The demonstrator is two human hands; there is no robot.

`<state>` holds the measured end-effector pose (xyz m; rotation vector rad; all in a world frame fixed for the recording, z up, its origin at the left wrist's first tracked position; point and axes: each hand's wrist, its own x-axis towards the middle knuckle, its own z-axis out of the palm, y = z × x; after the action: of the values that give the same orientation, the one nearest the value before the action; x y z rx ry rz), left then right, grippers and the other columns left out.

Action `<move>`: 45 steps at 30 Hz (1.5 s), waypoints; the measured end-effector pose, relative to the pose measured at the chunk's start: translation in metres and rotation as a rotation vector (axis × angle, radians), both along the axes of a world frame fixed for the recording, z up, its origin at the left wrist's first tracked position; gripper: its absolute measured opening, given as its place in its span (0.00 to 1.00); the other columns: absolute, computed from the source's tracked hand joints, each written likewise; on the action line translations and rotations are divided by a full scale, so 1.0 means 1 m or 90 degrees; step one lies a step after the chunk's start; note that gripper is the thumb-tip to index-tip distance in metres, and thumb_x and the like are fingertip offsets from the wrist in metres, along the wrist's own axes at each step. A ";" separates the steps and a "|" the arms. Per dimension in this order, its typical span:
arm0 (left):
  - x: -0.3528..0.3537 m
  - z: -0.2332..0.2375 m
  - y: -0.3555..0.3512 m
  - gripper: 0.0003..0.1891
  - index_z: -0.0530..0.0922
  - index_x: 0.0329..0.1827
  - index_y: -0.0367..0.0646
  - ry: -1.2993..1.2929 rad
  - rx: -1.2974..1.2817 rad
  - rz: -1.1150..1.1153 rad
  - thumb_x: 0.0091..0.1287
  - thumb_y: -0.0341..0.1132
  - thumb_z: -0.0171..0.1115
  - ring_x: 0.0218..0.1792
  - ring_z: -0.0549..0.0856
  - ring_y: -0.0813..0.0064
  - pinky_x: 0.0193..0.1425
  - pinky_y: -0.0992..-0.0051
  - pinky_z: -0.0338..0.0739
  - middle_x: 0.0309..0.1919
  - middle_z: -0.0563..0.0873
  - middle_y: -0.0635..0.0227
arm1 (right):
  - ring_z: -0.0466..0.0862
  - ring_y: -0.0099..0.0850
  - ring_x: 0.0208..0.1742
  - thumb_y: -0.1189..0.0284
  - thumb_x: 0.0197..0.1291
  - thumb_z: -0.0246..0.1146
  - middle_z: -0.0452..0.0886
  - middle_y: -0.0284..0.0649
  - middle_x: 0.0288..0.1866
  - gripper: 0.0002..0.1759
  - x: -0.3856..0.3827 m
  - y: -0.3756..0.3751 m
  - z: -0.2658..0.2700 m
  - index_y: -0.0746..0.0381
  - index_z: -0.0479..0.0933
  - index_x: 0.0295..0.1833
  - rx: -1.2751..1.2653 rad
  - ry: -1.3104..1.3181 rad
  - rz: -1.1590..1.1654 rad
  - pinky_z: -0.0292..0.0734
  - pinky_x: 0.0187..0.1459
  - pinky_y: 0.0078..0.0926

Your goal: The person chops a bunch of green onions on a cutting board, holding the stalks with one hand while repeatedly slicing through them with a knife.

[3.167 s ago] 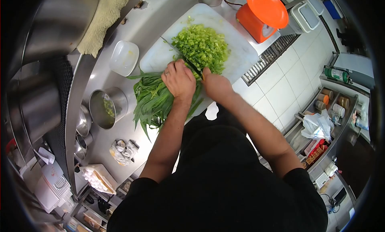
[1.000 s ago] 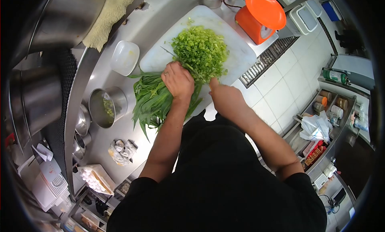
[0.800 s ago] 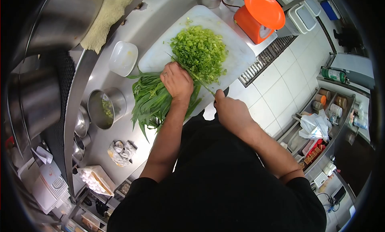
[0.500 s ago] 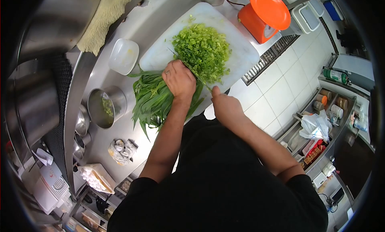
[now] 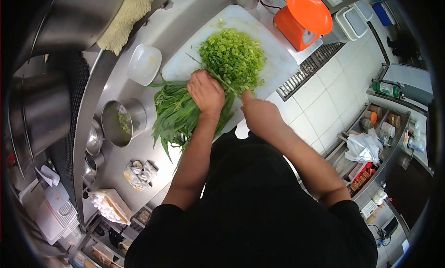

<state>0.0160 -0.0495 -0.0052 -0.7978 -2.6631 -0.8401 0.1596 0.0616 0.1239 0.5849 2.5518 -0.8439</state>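
My right hand is closed round the handle of a knife, whose blade runs up and left along the edge of the chopped pile. With bent fingers, my left hand grips a bunch of green onions close beside the blade. Their long leaves hang over the near left edge of the white cutting board. Chopped green onion lies heaped on the board beyond the knife. My left fingertips are partly hidden.
Left of the board are a white plastic tub and a metal pot with green bits inside. An orange scale stands at the upper right. A crumpled bag and a carton of eggs sit lower left.
My right hand has moved slightly up and left, sliding the knife forward so more of its tip shows past my left hand. My left hand keeps its hold on the green onions.
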 end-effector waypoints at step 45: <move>-0.014 0.023 0.022 0.11 0.77 0.57 0.40 -0.110 -0.033 0.017 0.77 0.34 0.59 0.56 0.85 0.45 0.63 0.47 0.74 0.53 0.84 0.51 | 0.93 0.57 0.51 0.57 0.68 0.77 0.92 0.56 0.47 0.31 -0.031 -0.004 -0.063 0.65 0.70 0.62 -0.005 -0.038 -0.089 0.87 0.52 0.54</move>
<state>0.0024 -0.0271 0.0183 -0.7301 -2.8501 -0.8745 0.1282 0.0578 0.0614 0.7820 2.4752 -0.8694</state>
